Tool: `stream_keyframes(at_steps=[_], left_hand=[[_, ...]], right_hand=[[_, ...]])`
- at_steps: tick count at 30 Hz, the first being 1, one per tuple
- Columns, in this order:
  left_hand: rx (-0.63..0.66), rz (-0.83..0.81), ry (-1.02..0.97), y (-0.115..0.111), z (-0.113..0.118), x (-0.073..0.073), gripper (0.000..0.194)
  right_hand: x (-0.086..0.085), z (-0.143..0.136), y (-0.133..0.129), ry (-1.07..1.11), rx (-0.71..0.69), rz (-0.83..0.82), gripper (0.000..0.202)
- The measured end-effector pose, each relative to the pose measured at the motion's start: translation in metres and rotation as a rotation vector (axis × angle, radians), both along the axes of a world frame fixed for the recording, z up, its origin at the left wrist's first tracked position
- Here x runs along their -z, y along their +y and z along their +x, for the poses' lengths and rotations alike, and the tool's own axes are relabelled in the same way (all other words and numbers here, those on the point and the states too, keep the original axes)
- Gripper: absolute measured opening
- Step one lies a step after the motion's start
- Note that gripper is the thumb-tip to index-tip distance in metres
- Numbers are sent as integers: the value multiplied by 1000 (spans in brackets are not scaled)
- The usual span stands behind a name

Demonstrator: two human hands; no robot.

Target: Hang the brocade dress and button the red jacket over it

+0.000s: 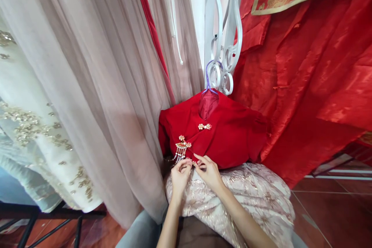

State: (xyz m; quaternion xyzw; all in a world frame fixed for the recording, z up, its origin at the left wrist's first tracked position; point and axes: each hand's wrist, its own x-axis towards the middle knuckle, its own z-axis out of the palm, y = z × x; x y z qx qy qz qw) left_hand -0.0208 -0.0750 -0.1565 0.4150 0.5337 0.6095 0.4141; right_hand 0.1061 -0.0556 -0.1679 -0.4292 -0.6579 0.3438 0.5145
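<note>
A red short-sleeved jacket (229, 131) hangs on a purple hanger (208, 75). At its lower hem a small jewelled frog button (194, 163) shows between my fingertips, partly hidden. My left hand (180, 172) pinches the left side of this button, thumb and forefinger together. From the other side my right hand (209, 171) closes its thumb and fingers on the button. Just above my left hand is a fan-shaped ornament (181, 145) with dangling beads. Another jewelled frog button (204, 126) lies fastened below the neckline.
White scrolled metalwork (215, 73) bears the hanger. Pale pink sheer fabric (116, 85) hangs at left beside a white gown (29, 116) with gold appliqué. Large red satin garments (305, 85) hang at right. A pale floral skirt (255, 193) lies beneath the jacket and across my lap.
</note>
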Motion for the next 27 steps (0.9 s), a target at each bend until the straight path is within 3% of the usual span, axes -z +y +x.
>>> stream_keyframes(at_steps=[15, 23, 25, 27], left_hand=[[40, -60, 52, 1, -5, -1, 25], [63, 87, 214, 4, -5, 6, 15], [-41, 123, 236, 3, -1, 6, 21], [-231, 176, 271, 1, 0, 4, 26]], right_hand=[[-1, -2, 3, -39, 6, 35, 31], [0, -3, 6, -40, -11, 30, 30], [-3, 0, 2, -9, -13, 21, 28], [-8, 7, -6, 32, 90, 34, 25]])
